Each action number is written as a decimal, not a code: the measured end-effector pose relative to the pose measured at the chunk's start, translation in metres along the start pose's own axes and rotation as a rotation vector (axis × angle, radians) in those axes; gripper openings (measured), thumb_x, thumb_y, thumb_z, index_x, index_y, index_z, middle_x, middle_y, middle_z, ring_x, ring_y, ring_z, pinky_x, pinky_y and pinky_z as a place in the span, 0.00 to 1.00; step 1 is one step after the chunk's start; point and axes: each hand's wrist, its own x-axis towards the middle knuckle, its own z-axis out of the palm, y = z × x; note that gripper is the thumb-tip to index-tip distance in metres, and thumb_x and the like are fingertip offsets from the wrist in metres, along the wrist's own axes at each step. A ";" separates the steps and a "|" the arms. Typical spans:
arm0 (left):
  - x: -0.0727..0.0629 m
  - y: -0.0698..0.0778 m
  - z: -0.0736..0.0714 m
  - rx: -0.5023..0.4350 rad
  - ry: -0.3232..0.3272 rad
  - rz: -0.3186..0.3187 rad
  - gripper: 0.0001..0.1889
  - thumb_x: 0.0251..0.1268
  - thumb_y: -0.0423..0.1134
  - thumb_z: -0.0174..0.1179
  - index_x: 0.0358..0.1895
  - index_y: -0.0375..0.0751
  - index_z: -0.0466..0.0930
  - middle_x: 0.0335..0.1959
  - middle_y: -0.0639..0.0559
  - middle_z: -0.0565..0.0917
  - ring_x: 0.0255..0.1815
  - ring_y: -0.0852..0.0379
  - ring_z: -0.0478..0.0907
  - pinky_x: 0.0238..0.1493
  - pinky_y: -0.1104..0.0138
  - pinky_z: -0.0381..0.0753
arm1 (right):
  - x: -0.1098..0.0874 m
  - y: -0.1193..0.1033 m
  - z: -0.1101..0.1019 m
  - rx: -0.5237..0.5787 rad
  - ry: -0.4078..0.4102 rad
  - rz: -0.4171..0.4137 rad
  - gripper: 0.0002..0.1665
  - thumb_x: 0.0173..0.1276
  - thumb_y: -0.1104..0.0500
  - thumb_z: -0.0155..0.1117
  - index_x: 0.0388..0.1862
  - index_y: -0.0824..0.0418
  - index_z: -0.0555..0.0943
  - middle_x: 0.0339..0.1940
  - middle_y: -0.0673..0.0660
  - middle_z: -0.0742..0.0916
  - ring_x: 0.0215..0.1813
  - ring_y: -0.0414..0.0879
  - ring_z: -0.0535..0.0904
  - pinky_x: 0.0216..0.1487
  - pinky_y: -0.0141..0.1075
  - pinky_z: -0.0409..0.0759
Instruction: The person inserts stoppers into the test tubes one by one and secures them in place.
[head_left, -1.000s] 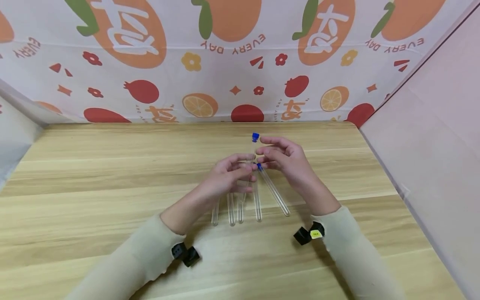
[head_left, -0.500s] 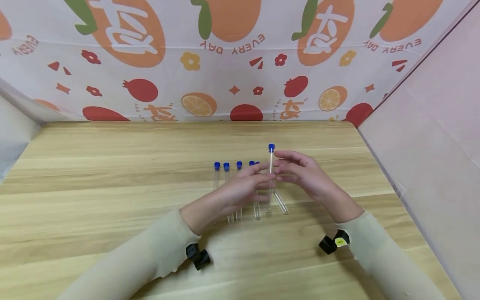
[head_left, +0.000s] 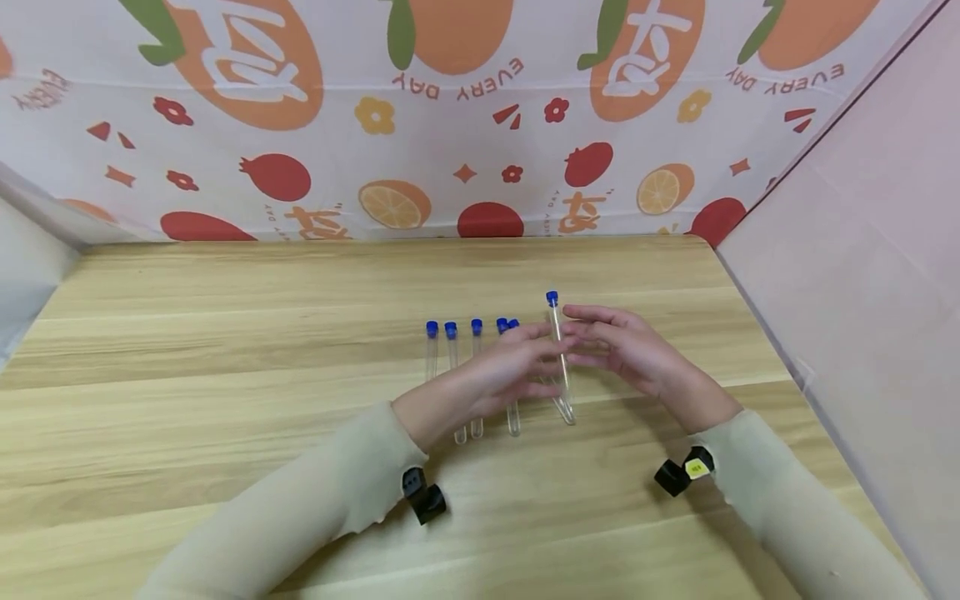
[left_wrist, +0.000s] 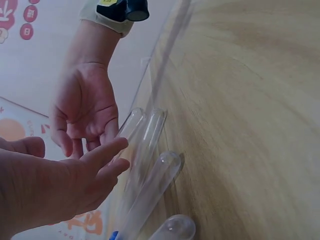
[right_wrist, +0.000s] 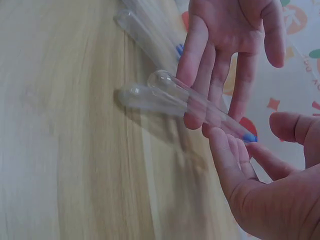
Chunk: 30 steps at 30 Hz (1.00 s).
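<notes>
A clear test tube [head_left: 564, 375] with a blue cap is between the fingertips of both hands, cap toward the back. Its slim body crosses the left hand's fingers in the right wrist view. My left hand [head_left: 513, 371] touches it from the left with loosely extended fingers, thumb apart from it. On the other side, the fingers of my right hand [head_left: 633, 348] meet the tube near its upper half; that thumb also stands away. A slanted test tube [right_wrist: 137, 95] lies just under the raised one. Several more capped tubes [head_left: 477, 421] lie side by side, partly hidden by my left arm.
Everything lies on a wood-grain table [head_left: 225, 350]. A fruit-print cloth [head_left: 450, 125] rises behind its back edge, and a pale wall [head_left: 862, 275] borders the right side. Black wrist cameras [head_left: 425, 496] hang at both cuffs.
Both hands have moved right and toward the person, bringing the test tube over the slanted one. Its cap end has come lower, and the row's blue caps have come out from behind the left hand.
</notes>
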 end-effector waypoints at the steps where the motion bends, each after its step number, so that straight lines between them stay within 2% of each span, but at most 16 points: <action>1: 0.001 0.000 0.000 -0.004 0.000 0.000 0.36 0.77 0.40 0.53 0.79 0.37 0.46 0.76 0.38 0.62 0.75 0.36 0.62 0.67 0.46 0.73 | 0.001 0.001 -0.001 0.002 -0.005 0.003 0.28 0.78 0.63 0.49 0.75 0.67 0.63 0.64 0.64 0.79 0.59 0.48 0.81 0.61 0.44 0.81; 10: 0.007 0.001 0.000 -0.011 0.011 -0.036 0.36 0.77 0.37 0.51 0.80 0.38 0.42 0.79 0.38 0.55 0.76 0.36 0.59 0.68 0.47 0.72 | 0.008 0.007 -0.004 0.011 -0.006 0.042 0.29 0.77 0.65 0.48 0.75 0.68 0.62 0.68 0.68 0.74 0.59 0.48 0.80 0.62 0.45 0.81; 16: 0.007 0.001 -0.001 -0.011 0.008 -0.059 0.38 0.76 0.37 0.52 0.81 0.43 0.42 0.80 0.37 0.50 0.77 0.35 0.55 0.68 0.46 0.72 | 0.012 0.011 -0.007 0.001 -0.009 0.061 0.29 0.77 0.65 0.49 0.75 0.68 0.62 0.67 0.66 0.76 0.58 0.47 0.81 0.62 0.45 0.80; 23: 0.006 0.002 -0.003 0.003 -0.010 -0.058 0.39 0.75 0.37 0.54 0.81 0.46 0.42 0.80 0.35 0.49 0.77 0.32 0.52 0.67 0.45 0.72 | 0.013 0.013 -0.008 -0.025 -0.020 0.064 0.29 0.77 0.65 0.49 0.75 0.67 0.62 0.65 0.64 0.77 0.58 0.49 0.80 0.62 0.47 0.81; 30: 0.002 0.010 -0.009 0.036 -0.033 -0.045 0.37 0.76 0.38 0.53 0.81 0.46 0.44 0.79 0.35 0.52 0.78 0.32 0.53 0.67 0.44 0.72 | 0.014 0.013 -0.008 -0.037 -0.015 0.060 0.28 0.77 0.65 0.49 0.74 0.66 0.63 0.63 0.62 0.78 0.60 0.52 0.78 0.63 0.50 0.79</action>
